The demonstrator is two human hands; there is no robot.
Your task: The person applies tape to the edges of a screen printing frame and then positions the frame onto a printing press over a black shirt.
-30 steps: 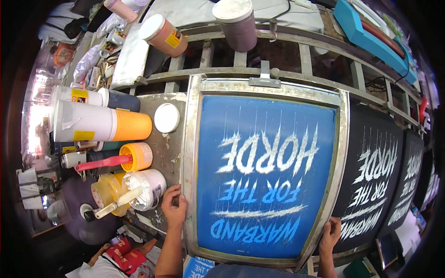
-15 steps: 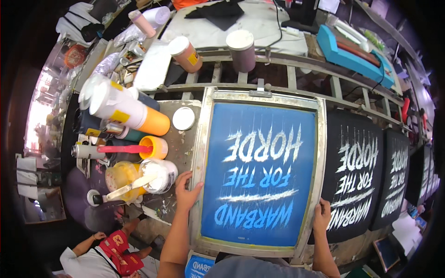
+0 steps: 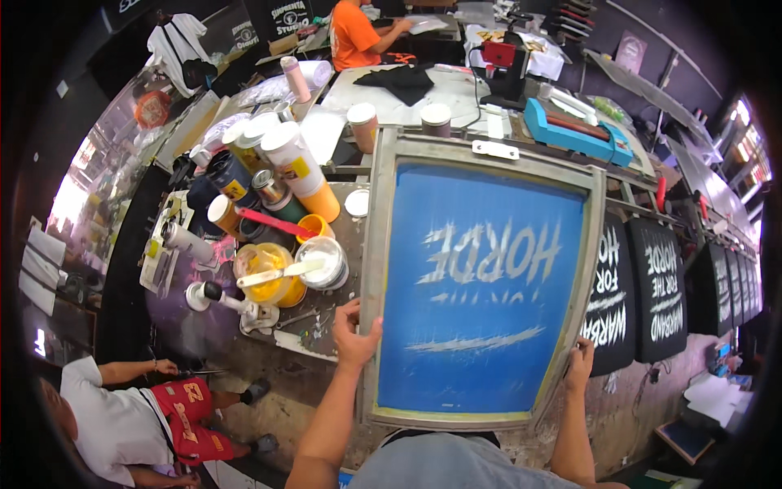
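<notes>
A screen printing frame (image 3: 381, 212) with a metal border and blue mesh (image 3: 468, 379) is held up before me, tilted. Jagged pale lettering and a streak run across the mesh. My left hand (image 3: 357, 334) is closed around the lower left side of the border, thumb on the near face. On the opposite side my right hand (image 3: 579, 363) grips the right border, fingers curled at its edge. Black printed shirt panels (image 3: 667, 285) with white lettering lie in a row to the right, the nearest partly hidden by the frame.
Left of the frame, a tub of white ink (image 3: 326, 267) with a spatula, a yellow ink tub (image 3: 265, 265) and several bottles crowd the bench. Behind stands a turquoise tray (image 3: 570, 134). A person in red shorts (image 3: 191, 416) is at lower left; another in orange (image 3: 352, 37) is behind.
The screen frame has risen off the bench surface and shifted right, with both hands still on its sides. My view has lifted, so more of the room shows.
</notes>
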